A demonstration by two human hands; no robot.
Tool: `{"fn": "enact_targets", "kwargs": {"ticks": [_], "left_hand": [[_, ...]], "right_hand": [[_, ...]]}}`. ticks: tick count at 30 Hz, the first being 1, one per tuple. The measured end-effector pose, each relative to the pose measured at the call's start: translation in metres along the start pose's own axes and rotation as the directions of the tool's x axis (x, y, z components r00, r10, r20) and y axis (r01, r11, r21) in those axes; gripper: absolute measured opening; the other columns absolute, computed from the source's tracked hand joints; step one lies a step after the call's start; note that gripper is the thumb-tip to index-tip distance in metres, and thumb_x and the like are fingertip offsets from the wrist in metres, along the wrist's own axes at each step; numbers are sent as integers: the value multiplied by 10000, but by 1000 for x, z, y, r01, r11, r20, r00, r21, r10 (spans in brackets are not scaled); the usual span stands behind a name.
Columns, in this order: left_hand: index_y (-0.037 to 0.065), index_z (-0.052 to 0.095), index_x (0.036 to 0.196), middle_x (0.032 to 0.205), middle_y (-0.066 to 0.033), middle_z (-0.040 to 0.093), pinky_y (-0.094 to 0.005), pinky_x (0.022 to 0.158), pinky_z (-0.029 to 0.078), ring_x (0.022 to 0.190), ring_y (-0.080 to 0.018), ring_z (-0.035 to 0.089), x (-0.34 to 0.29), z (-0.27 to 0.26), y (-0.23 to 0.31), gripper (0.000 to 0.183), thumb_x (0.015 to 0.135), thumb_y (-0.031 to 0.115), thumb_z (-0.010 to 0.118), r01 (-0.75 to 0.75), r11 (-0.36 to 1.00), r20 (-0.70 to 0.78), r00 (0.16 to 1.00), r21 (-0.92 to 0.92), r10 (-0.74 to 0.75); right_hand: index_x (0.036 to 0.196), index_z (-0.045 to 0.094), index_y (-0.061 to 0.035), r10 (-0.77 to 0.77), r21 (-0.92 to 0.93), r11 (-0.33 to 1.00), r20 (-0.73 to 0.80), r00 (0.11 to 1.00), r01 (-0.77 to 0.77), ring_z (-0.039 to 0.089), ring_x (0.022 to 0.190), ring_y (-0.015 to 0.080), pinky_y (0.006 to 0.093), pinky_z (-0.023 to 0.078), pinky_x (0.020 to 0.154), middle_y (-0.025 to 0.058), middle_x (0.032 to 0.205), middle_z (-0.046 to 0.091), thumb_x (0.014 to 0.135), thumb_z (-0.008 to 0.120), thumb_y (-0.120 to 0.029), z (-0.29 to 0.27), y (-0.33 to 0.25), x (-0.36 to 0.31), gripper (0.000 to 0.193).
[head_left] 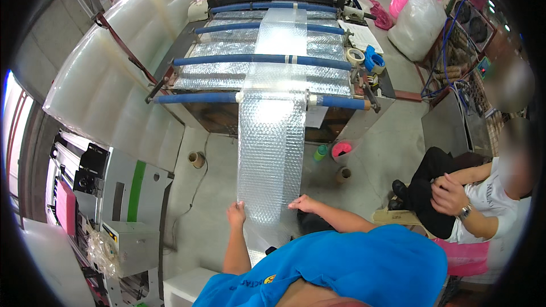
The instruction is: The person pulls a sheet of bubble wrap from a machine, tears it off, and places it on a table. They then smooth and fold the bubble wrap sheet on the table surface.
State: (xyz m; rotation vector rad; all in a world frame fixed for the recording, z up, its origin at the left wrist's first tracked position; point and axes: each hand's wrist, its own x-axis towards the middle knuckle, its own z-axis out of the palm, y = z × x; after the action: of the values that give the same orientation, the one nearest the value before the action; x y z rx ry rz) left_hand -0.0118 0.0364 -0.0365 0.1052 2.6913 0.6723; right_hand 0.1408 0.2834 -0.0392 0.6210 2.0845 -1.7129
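Note:
A long strip of clear bubble wrap comes down toward me over the front roller of a machine. My left hand pinches its left edge near the lower end. On the opposite edge, my right hand grips the strip between thumb and fingers. Between my hands the sheet hangs fairly flat, and its lower part drops in front of my blue shirt. Blue-wrapped rollers run across the machine, with more silvery bubble wrap lying beneath them.
A person sits at the right. Large wrapped rolls line the left, above a grey machine. Tape rolls lie on the machine's right side. Cardboard tubes, a green bottle and a pink roll stand on the floor.

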Motion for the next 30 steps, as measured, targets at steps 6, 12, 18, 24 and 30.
{"fn": "enact_targets", "kwargs": {"ticks": [6, 12, 18, 24, 30], "left_hand": [[89, 525, 960, 930, -119, 557, -414, 808, 341, 926, -328, 445, 24, -20, 59, 369, 782, 401, 440, 18, 997, -32, 999, -68, -20], [93, 519, 952, 920, -126, 553, -408, 792, 350, 922, -322, 448, 55, -42, 115, 365, 783, 406, 439, -62, 991, -38, 998, -123, 57], [96, 513, 938, 891, -132, 557, -388, 764, 373, 872, -320, 480, 86, -66, 163, 356, 782, 407, 440, -215, 960, -208, 962, -177, 177], [53, 508, 946, 897, -167, 558, -383, 731, 393, 831, -338, 518, 130, -83, 202, 375, 789, 386, 438, -341, 930, -244, 921, -134, 303], [35, 488, 939, 918, -173, 552, -390, 719, 391, 847, -341, 514, 130, -50, 200, 355, 813, 361, 422, -528, 835, -408, 804, -155, 432]], "right_hand": [[845, 633, -72, -17, 63, 998, -155, 988, 27, 554, 786, 122, 265, 422, 740, 54, 826, 617, 742, 582, -283, -31, -23, 18, 241], [814, 632, -67, -53, 102, 991, -308, 950, 89, 549, 755, 120, 260, 421, 698, 56, 806, 615, 743, 568, -328, -77, -75, 32, 277], [783, 623, -50, -36, 177, 976, -452, 891, 129, 514, 656, 100, 255, 415, 575, 31, 734, 588, 756, 550, -333, -109, -118, 48, 293], [776, 610, -75, -193, 126, 947, -510, 838, 295, 534, 679, 120, 297, 443, 600, 21, 728, 583, 753, 557, -230, -129, -141, 35, 165], [781, 602, -88, 14, -137, 989, -293, 956, -57, 546, 695, 161, 306, 427, 633, 59, 766, 602, 719, 571, -299, -104, 11, -68, 222]]}}
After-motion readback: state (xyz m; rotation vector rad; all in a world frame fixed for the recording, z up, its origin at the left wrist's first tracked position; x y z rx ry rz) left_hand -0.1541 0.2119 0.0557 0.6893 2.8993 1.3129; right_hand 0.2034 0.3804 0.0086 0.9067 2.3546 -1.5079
